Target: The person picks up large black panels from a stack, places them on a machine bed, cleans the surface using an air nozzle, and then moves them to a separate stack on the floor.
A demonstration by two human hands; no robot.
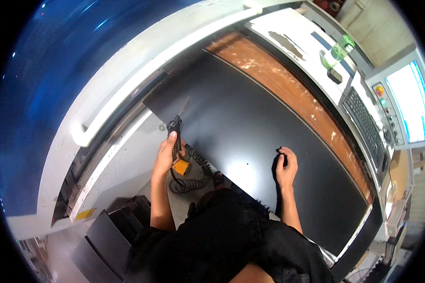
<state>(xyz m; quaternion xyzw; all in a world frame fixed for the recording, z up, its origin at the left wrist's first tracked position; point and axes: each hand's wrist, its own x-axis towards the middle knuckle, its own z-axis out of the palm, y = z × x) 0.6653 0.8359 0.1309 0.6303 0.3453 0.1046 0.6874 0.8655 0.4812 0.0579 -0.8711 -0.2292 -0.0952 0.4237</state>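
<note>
Pretty bright shot, heavy fisheye

Glare blob sits on the black panel (250, 141), the screen (413, 101) is blown out white, edges bend hard and fade into a dark blue-tinted rim.

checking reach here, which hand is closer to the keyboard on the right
Right. The right hand rests on the black sheet, on the keyboard's side. The left hand holds the air gun at the sheet's far left edge.

Left hand (167, 153) gripping a black air blow gun (175, 126) with thin nozzle aimed over a large black panel (250, 127), coiled black hose (193, 177) hanging below it, right hand (286, 166) curled on the panel's surface, keyboard (366, 125) and lit screen (411, 101) at right
</note>
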